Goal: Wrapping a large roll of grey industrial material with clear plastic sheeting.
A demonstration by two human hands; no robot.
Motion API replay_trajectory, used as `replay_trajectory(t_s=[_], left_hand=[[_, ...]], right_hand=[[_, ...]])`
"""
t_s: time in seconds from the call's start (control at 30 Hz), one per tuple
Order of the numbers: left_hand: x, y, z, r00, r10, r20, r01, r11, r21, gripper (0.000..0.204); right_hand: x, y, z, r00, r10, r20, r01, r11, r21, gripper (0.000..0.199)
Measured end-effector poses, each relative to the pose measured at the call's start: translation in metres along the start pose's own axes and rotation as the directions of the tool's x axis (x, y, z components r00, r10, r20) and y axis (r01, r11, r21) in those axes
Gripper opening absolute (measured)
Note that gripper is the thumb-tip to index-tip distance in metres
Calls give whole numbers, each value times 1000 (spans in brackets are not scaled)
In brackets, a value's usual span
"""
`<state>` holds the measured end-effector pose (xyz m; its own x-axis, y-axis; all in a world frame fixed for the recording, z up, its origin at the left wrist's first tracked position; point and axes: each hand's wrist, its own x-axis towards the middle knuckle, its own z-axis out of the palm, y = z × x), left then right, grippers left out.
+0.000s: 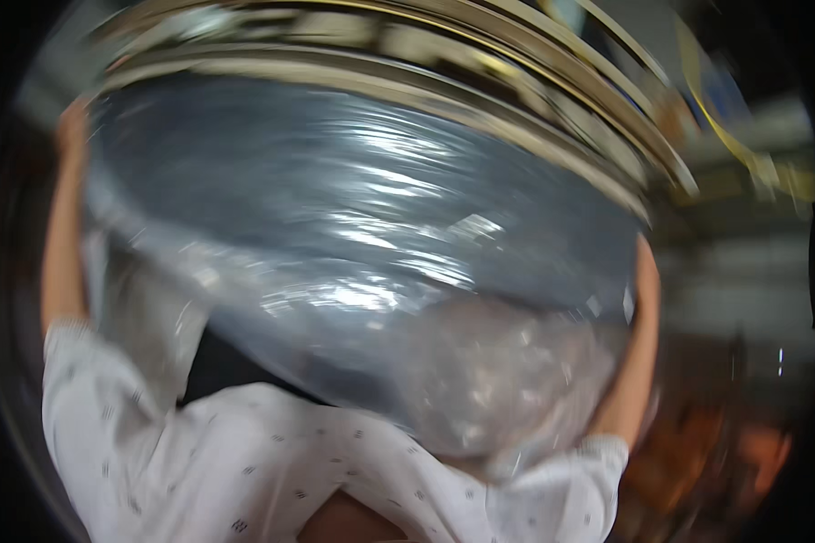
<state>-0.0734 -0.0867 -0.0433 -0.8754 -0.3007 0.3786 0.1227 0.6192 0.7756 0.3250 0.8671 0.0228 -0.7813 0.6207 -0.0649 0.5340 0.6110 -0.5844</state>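
Grey and glossy-wrapped, a wide bundle (254, 163) spans left hand (74, 131) to right hand (646, 271), each at one edge, finger closure unclear — likely bulky, slippery, best hugged from both sides.

Motion blur smeared the far side. White glare streaked the plastic sheeting (362, 226). Right background was dim. Fisheye bent edges; corners went black.
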Motion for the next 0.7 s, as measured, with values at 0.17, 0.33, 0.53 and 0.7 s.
replay_trajectory(t_s=[0.17,0.33,0.53,0.7], left_hand=[[-18,10,-7,982,-44,-182,33,997,-65,27],[-17,36,15,983,138,-123,-174,914,-366,29],[-27,58,28,986,51,-161,-132,827,-546,15],[-18,71,38,967,6,-256,-156,806,-571,10]], right_hand=[[14,-53,15,935,-68,-349,-270,504,-820,43],[6,-208,81,686,-691,-228,675,721,-154,40],[-147,-443,261,589,-716,374,221,588,778,39],[-212,-567,380,363,-775,517,-275,441,855,60]])
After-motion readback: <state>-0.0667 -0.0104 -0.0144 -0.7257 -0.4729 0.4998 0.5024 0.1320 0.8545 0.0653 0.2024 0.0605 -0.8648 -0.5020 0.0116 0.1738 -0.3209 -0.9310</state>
